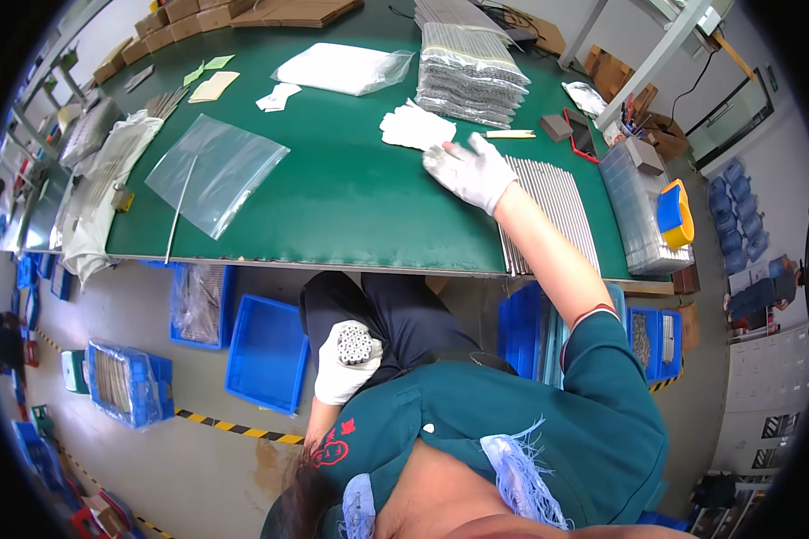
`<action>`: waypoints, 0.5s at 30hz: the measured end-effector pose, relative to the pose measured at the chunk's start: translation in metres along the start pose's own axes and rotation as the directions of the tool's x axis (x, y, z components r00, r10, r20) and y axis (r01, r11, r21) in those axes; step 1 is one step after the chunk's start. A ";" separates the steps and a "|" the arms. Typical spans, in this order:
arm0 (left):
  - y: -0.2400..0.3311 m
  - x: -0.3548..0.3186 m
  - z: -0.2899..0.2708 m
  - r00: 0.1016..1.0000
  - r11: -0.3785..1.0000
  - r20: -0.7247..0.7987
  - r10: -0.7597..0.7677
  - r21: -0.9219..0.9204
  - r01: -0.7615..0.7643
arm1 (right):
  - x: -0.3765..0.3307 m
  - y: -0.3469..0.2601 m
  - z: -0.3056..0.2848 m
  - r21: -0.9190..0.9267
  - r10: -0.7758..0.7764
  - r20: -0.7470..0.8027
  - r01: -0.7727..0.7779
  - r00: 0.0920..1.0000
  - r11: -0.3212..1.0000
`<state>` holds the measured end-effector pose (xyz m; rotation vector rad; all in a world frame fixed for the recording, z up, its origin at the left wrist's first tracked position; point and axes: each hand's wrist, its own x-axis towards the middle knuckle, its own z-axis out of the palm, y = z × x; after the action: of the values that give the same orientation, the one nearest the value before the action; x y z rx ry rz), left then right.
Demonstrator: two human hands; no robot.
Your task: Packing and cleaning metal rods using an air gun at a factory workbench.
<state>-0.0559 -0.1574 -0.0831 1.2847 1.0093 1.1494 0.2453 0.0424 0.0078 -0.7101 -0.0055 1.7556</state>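
Note:
My left hand (pixel 340 366), in a white glove, is down by my lap below the table edge. Its fingers are wrapped round a bundle of thin metal tubes (pixel 355 344), seen end-on. Over the green table, my right hand (pixel 470 171), also gloved, has its fingers stretched out and holds nothing I can see. Just beyond its fingertips lies a white cloth item (pixel 416 125), perhaps a glove. A row of long metal tubes (pixel 553 211) lies side by side on the table, next to my right wrist.
A clear plastic bag (pixel 216 175) with one thin rod (pixel 182 207) lies at the left. Bubble-wrapped stacks (pixel 470 76) stand at the back. To the right is a clear plastic box (pixel 638 207) with a yellow-and-blue tape dispenser (pixel 675 214). Blue bins (pixel 267 355) sit under the table.

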 end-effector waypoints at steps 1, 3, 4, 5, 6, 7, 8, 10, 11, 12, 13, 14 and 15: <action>-0.001 -0.001 0.000 1.000 1.000 0.001 0.000 0.001 0.000 | 0.006 0.003 0.005 -0.050 0.056 0.041 -0.054 0.998 0.997; -0.004 0.000 0.000 1.000 1.000 -0.003 0.009 0.023 -0.009 | 0.032 0.000 0.003 -0.154 0.071 0.074 -0.059 0.995 0.986; -0.004 0.000 0.000 1.000 1.000 -0.004 0.011 0.024 -0.011 | 0.042 -0.001 0.005 -0.137 0.026 0.043 -0.020 0.999 0.990; -0.002 0.001 0.001 1.000 0.999 -0.001 0.015 0.033 -0.015 | 0.051 -0.002 0.006 -0.122 -0.019 0.011 0.020 1.000 0.992; -0.001 0.000 0.002 1.000 0.999 -0.001 0.016 0.042 -0.016 | 0.058 -0.007 0.009 -0.112 -0.088 0.067 0.095 0.994 0.989; 0.001 -0.001 0.002 1.000 0.999 -0.005 0.016 0.042 -0.016 | 0.065 -0.009 0.011 -0.078 -0.206 -0.022 0.204 0.978 0.976; 0.002 -0.001 0.003 1.000 0.999 0.003 0.011 0.045 -0.012 | 0.071 -0.011 0.012 -0.054 -0.318 -0.115 0.314 0.941 0.948; 0.003 -0.001 0.003 1.000 0.999 0.012 0.007 0.048 -0.007 | 0.082 -0.014 -0.001 0.015 -0.330 -0.121 0.334 0.936 0.942; 0.003 0.000 0.004 1.000 0.999 0.023 0.006 0.036 -0.007 | 0.085 -0.016 -0.018 0.113 -0.191 0.135 0.177 0.972 0.978; 0.002 0.001 0.004 0.999 1.000 0.032 0.003 0.025 -0.004 | 0.089 -0.018 -0.030 0.163 -0.059 0.391 -0.006 0.918 0.987; 0.002 -0.002 0.001 1.000 1.000 0.009 -0.005 0.029 0.005 | 0.075 0.012 -0.015 0.174 0.105 0.534 -0.230 0.839 0.957; 0.002 -0.003 -0.001 1.000 0.999 0.000 0.014 0.050 -0.014 | 0.050 0.038 -0.004 0.025 0.127 0.291 -0.140 0.948 0.990; 0.003 -0.004 -0.001 0.999 0.997 -0.003 0.034 0.072 -0.034 | 0.027 0.055 0.013 0.010 0.343 0.138 -0.348 0.929 0.938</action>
<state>-0.0579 -0.1613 -0.0805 1.3610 1.0438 1.1511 0.1873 0.0534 -0.0135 -0.5914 0.0620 2.1348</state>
